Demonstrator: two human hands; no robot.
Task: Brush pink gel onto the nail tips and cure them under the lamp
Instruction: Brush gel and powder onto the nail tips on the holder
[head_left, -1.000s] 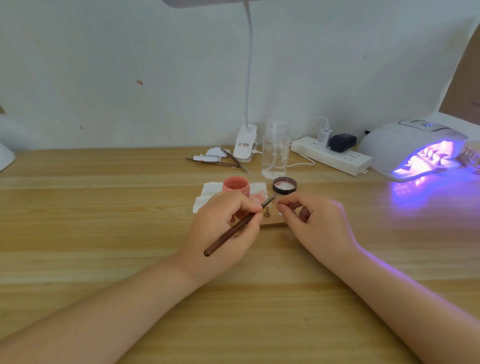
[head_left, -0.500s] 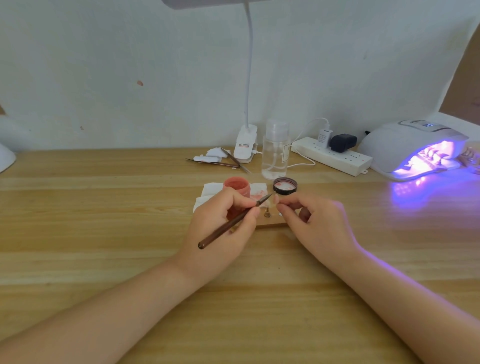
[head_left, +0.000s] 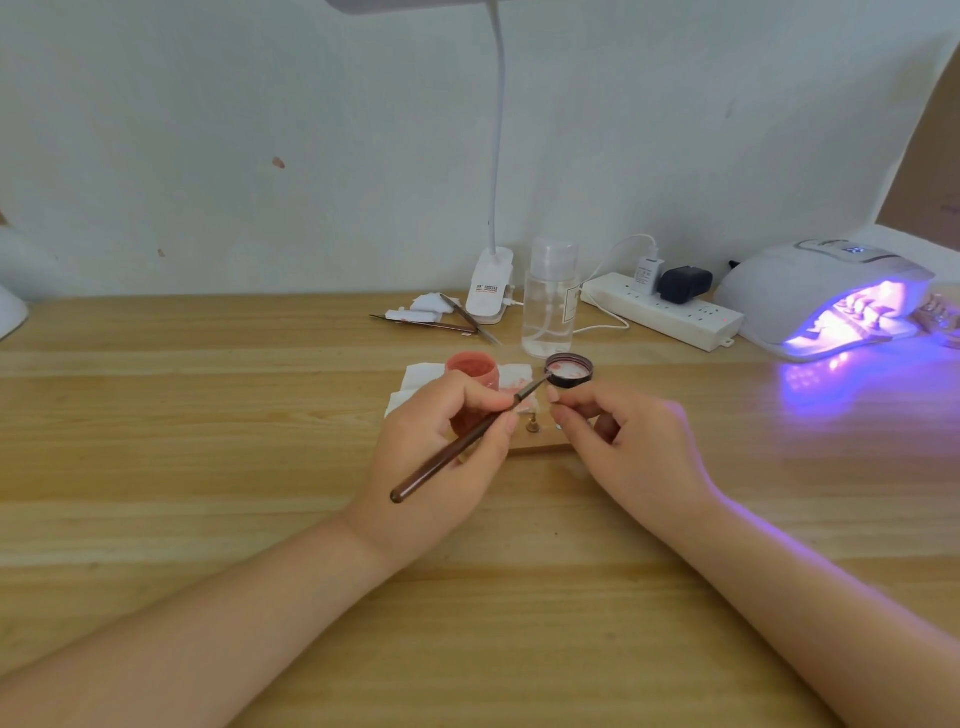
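Observation:
My left hand (head_left: 441, 462) grips a dark brown brush (head_left: 457, 448) like a pen. The bristle end reaches into a small dark lid (head_left: 569, 370) smeared with pink gel. A pink gel jar (head_left: 474, 367) stands just behind my left fingers on a white tissue (head_left: 415, 379). My right hand (head_left: 631, 449) has its thumb and forefinger pinched on a small stand on a wooden strip (head_left: 540, 444), beside a brass peg (head_left: 532, 425). The nail tip itself is hidden. At the far right the white curing lamp (head_left: 810, 280) glows violet, with a row of nail tips (head_left: 862, 312) inside.
Behind the jar stand a clear pump bottle (head_left: 549, 301), a white clip lamp base (head_left: 488, 288) and a power strip (head_left: 670, 314) with plugs. Spare tools (head_left: 431, 322) and tissue scraps lie left of the clip lamp. The wooden tabletop (head_left: 208, 441) extends to both sides.
The brush tip has moved away from my right fingertips, up and back into the dark lid. My left hand shifted slightly forward. My right hand stayed put.

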